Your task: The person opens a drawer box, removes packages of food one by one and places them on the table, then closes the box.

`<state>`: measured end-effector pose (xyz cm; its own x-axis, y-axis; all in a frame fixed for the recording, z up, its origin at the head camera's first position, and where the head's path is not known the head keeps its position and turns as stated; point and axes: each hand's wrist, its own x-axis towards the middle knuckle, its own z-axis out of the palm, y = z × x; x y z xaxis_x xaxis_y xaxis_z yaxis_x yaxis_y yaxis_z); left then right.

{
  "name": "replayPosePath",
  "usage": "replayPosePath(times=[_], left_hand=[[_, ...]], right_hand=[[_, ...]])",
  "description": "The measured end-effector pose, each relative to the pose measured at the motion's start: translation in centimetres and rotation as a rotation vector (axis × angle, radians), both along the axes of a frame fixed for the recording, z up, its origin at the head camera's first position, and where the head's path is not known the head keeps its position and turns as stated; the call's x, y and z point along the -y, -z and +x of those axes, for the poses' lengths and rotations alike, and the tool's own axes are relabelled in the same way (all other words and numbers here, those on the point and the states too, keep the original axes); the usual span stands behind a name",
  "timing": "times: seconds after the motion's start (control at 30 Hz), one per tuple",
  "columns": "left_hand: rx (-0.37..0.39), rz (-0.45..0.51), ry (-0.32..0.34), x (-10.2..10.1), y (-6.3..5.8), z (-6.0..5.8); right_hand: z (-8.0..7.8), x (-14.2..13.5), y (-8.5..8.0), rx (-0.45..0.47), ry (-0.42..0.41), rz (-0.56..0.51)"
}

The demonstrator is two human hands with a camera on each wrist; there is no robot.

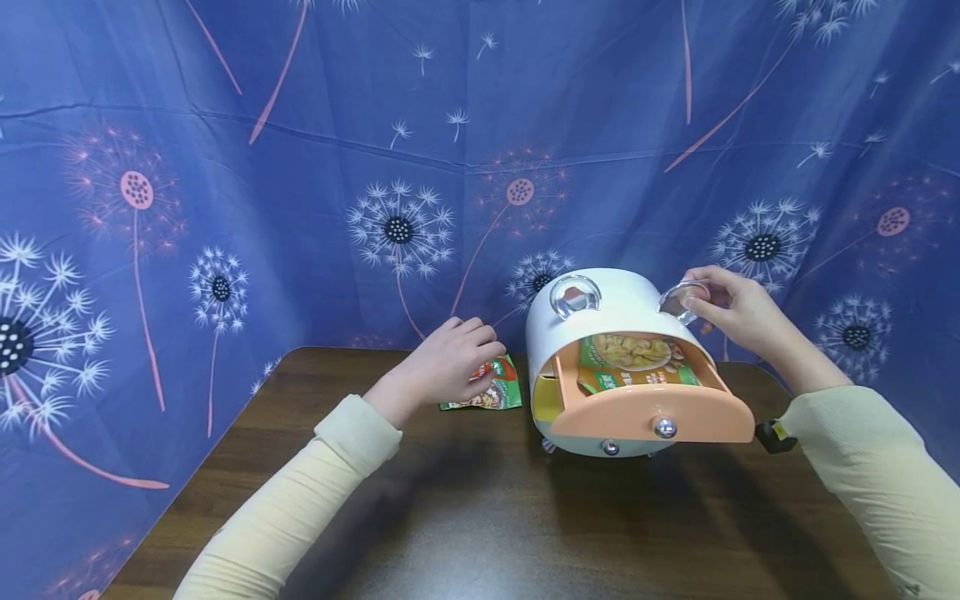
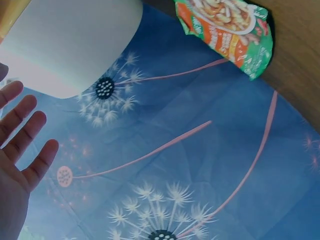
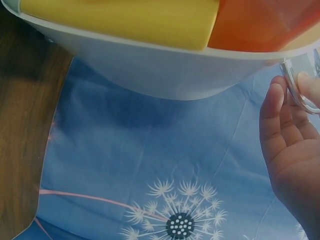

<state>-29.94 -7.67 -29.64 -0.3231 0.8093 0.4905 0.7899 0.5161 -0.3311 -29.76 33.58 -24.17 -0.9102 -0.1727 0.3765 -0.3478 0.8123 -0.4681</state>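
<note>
A white rounded drawer box (image 1: 622, 292) stands on the table, with two chrome-rimmed round ears on top. My right hand (image 1: 738, 312) pinches the right-hand ear (image 1: 678, 302) between thumb and fingers; the right wrist view also shows this rim (image 3: 295, 90) in the grip. Its orange drawer (image 1: 637, 412) is pulled out, and a green and orange food packet (image 1: 633, 354) lies inside. My left hand (image 1: 457, 354) hovers left of the box with loose fingers, holding nothing. Partly behind it in the head view is a second green and orange packet (image 1: 502, 387) on the table.
The other round ear (image 1: 576, 297) is on the box's left. A yellow drawer (image 1: 550, 398) and a lower pale drawer with a silver knob (image 1: 610, 447) sit under the orange one. A blue dandelion-print cloth (image 1: 300, 208) hangs behind the wooden table (image 1: 465, 517).
</note>
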Motion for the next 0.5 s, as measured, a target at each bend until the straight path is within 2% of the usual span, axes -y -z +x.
replayPosePath(times=[0.5], left_hand=[[-0.027,-0.041,0.014,-0.8,-2.7,0.9]], right_hand=[[0.0,-0.1,0.1,-0.004,-0.003,-0.008]])
